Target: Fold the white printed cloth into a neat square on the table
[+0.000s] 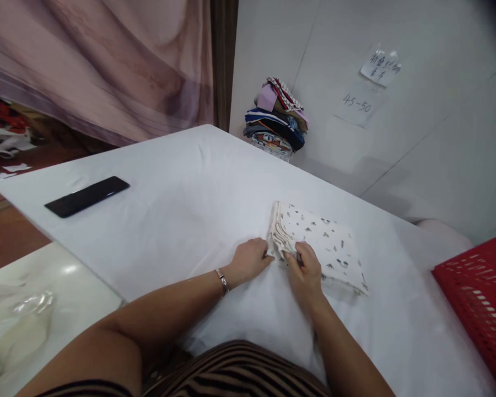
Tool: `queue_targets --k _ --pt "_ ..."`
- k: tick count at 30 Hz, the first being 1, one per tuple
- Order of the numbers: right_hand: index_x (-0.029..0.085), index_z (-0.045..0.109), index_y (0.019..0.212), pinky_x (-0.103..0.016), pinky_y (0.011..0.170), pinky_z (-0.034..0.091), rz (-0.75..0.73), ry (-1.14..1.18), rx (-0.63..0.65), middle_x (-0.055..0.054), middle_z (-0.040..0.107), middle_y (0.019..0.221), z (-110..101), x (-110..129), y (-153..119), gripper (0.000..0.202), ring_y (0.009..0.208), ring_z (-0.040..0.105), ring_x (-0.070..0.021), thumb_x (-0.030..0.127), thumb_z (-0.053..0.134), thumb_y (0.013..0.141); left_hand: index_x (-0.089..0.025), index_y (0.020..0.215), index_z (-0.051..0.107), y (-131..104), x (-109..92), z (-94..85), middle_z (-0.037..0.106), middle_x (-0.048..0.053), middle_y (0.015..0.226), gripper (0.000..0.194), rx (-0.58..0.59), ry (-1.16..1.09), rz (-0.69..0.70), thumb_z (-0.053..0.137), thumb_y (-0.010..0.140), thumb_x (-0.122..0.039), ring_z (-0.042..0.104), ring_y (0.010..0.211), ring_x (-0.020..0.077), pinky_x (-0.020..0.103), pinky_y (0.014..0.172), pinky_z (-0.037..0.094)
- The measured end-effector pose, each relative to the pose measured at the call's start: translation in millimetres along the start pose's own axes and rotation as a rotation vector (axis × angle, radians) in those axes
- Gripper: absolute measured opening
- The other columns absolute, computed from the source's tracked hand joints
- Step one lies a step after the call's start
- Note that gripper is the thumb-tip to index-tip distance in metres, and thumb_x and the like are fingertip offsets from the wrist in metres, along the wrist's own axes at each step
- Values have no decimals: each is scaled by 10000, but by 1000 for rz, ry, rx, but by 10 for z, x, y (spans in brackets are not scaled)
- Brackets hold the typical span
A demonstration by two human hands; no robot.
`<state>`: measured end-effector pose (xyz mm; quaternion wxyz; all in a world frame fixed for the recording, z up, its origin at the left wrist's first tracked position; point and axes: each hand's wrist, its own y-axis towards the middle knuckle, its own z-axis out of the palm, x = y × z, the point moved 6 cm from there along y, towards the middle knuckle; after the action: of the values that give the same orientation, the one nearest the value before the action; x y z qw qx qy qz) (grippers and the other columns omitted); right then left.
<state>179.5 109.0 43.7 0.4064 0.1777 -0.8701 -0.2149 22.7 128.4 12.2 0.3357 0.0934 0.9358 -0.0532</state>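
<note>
A folded white cloth with small dark and brown prints (328,240) lies on the white-covered table (169,204), its layered edge turned to the left. My left hand (250,260), with a bracelet at the wrist, has its fingers closed on the cloth's lower left corner. At the near edge of the same cloth, my right hand (307,270) pinches the layers between thumb and fingers. The two hands are a short way apart, and the fingertips are partly hidden.
A black phone (87,196) lies at the table's left. Folded clothes (276,118) are stacked beyond the far edge by the wall. A red basket (479,281) stands at the right. Clear plastic (20,320) rests on a lower surface at the left.
</note>
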Motion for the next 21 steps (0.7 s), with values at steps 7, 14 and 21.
queue_targets --k 7,14,21 --pt "204 557 919 -374 782 450 -30 16 -27 -65 568 901 7 0 -5 87 882 529 -208 241 505 861 -193 741 503 20 91 45 586 -7 668 136 14 -428 -109 563 754 -313 539 605 132 232 550 384" --pt "204 551 872 -345 726 441 40 70 -39 -48 550 868 -3 -40 -4 76 823 511 -188 269 512 858 -171 990 465 99 177 160 646 28 771 439 137 -741 -267 600 740 -505 579 470 110 191 389 356" --pt "202 543 848 -291 610 420 25 107 -79 -26 520 804 -55 -33 24 102 729 487 -161 298 511 864 -159 746 511 148 146 112 650 50 663 498 222 -727 -439 505 740 -657 513 382 102 212 341 262"
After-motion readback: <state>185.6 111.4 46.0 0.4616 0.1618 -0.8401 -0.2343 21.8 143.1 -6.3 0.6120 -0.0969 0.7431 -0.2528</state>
